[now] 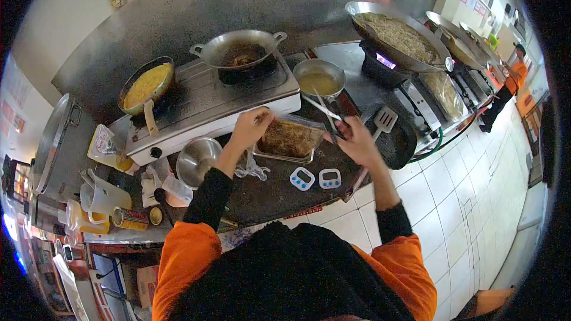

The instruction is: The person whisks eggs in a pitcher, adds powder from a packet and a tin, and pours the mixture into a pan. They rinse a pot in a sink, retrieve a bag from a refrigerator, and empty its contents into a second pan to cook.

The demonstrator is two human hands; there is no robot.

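Note:
A clear rectangular tub (pixel 289 142) of brown, crumbly food lies on the dark counter in front of me. My left hand (pixel 254 126) is over its left corner, fingers pinched together; whatever is between them is hidden. To the right of the tub, my right hand (pixel 355 141) grips a pair of scissors (pixel 324 109), blades spread and pointing away from me. Beyond the blades stands a small pan (pixel 319 78) with yellowish liquid. Crumpled clear plastic (pixel 253 167) lies below my left hand, beside a steel bowl (pixel 198 161).
A gas stove (pixel 196 101) holds a pan of yellow food (pixel 148 86) and a wok (pixel 238 47). Two timers (pixel 302 178) lie near the counter edge. A slotted spatula (pixel 385 120) rests on a black pan (pixel 395 145). Larger woks (pixel 398 32) stand right; another person (pixel 516 77) is farther off.

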